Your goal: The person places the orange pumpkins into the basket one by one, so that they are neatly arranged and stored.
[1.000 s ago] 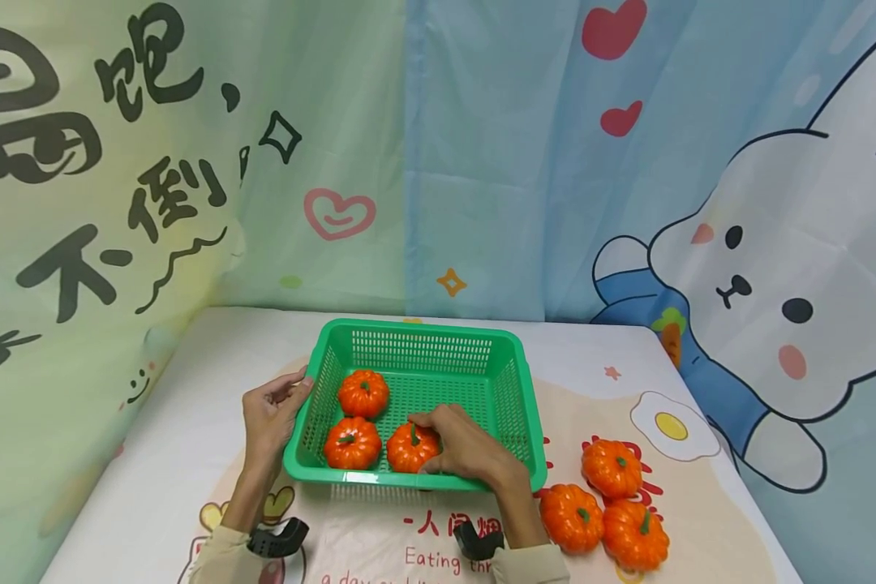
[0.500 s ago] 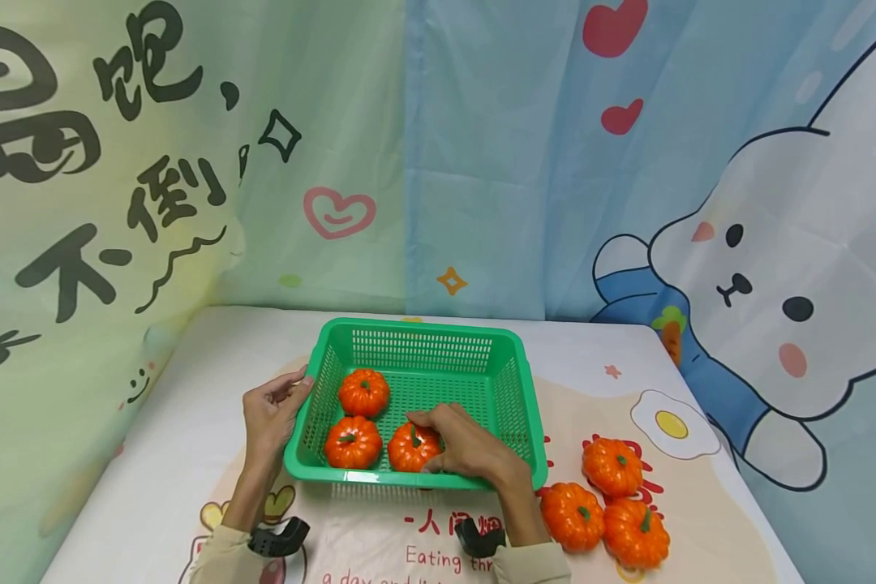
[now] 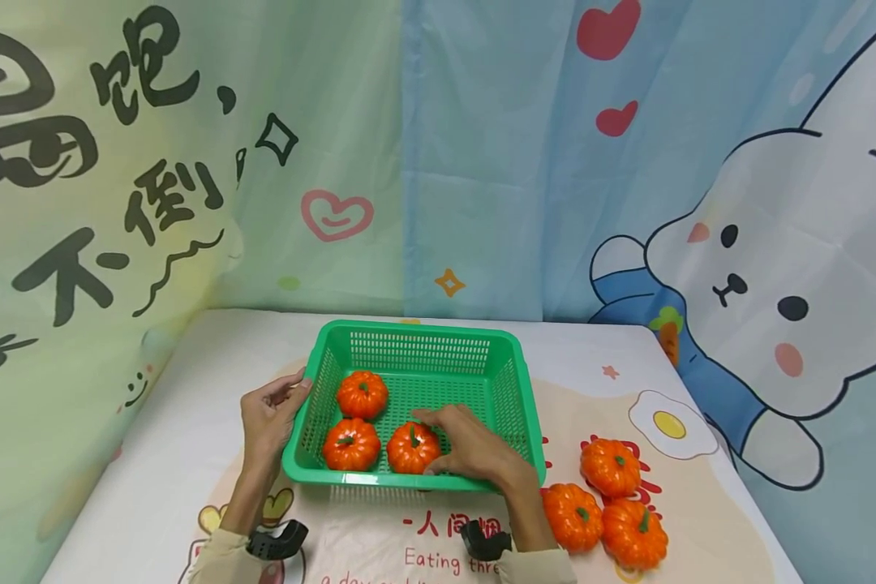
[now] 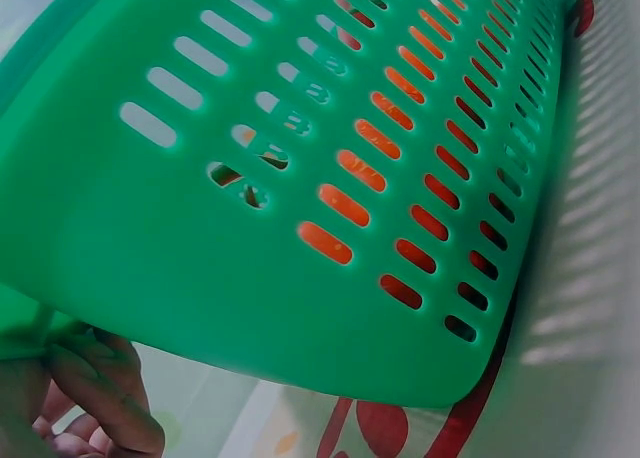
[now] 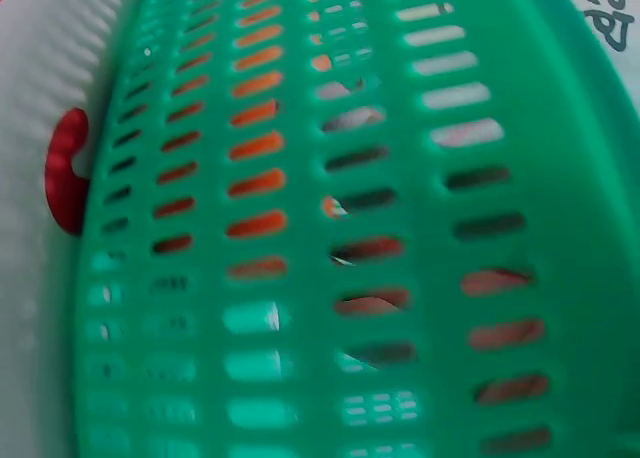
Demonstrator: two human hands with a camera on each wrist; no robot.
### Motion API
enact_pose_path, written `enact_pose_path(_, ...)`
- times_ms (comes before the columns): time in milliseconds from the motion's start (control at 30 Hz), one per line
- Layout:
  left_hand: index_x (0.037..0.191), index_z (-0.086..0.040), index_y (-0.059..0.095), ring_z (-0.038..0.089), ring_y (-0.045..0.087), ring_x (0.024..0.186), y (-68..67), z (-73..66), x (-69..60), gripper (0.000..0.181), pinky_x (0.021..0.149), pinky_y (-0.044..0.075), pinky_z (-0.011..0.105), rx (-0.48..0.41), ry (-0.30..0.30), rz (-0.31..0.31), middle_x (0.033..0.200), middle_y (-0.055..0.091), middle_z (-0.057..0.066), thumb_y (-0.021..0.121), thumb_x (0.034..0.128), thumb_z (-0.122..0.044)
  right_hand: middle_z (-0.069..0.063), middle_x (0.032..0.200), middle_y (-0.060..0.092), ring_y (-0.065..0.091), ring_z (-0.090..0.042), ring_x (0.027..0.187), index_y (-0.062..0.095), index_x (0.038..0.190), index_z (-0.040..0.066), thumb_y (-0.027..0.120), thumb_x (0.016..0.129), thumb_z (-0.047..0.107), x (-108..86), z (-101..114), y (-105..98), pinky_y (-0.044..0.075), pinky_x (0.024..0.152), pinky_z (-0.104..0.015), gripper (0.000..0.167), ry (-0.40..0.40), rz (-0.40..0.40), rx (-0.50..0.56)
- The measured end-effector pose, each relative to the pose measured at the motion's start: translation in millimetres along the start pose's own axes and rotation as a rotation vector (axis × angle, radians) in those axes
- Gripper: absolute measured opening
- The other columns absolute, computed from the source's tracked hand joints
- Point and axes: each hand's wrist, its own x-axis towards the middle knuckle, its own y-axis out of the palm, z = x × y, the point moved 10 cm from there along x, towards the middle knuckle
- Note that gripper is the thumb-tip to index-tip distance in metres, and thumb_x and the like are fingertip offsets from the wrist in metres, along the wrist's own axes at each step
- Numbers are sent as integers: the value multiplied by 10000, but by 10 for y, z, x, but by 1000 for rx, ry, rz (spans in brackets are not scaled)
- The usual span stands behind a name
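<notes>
A green plastic basket [image 3: 423, 478] with slotted walls sits on the table, with three small orange pumpkins inside. My left hand [image 3: 268, 412] pinches its left rim; in the left wrist view, curled fingers [image 4: 105, 393] show under that rim. The front right pumpkin [image 3: 414, 448] rests on the basket floor beside the front left pumpkin [image 3: 351, 444], and the back left pumpkin [image 3: 362, 395] lies behind them. Over the front wall reaches my right hand [image 3: 470, 446], its thumb and fingers spread loosely just right of the front right pumpkin. In the right wrist view, the basket wall mostly hides that hand.
Right of the basket, outside it, three more pumpkins [image 3: 610, 468] lie clustered on the printed tablecloth [image 3: 715, 519]. A patterned curtain [image 3: 474, 162] hangs behind the table. Each wrist wears a black camera mount [image 3: 277, 541].
My right hand's fingers have loosened and shifted slightly right, letting go of the front right pumpkin, which stays in place. My left hand keeps hold of the basket rim.
</notes>
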Motion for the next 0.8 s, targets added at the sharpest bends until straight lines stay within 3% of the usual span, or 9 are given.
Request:
enact_pose_path(200, 1251, 68, 781, 26, 730, 707, -6, 8, -8, 276, 645, 636, 175, 2, -3, -1, 795, 766, -169, 774, 1020, -83, -177, 1604, 588, 531, -389, 1529, 575, 1544, -35, 964, 807, 61, -139, -54, -162, 457, 1248, -587, 839, 32, -45, 80)
enact_pose_path(500, 1243, 77, 780, -23, 717, 715, -16, -4, -6, 268, 662, 628, 150, 19, 13, -9, 909, 779, -212, 771, 1017, -66, -157, 1637, 558, 560, -409, 1499, 549, 1584, 16, 954, 837, 111, -365, -164, -425, 520, 1175, -608, 855, 65, -160, 111)
enact_pose_path(800, 1256, 78, 775, 11, 713, 686, -5, -17, -20, 269, 631, 627, 166, 5, 11, 2, 800, 760, -165, 757, 1024, -57, -129, 1614, 587, 584, -402, 1478, 569, 1586, 77, 965, 835, 206, -582, -270, -639, 540, 1150, -583, 858, 101, -248, 113)
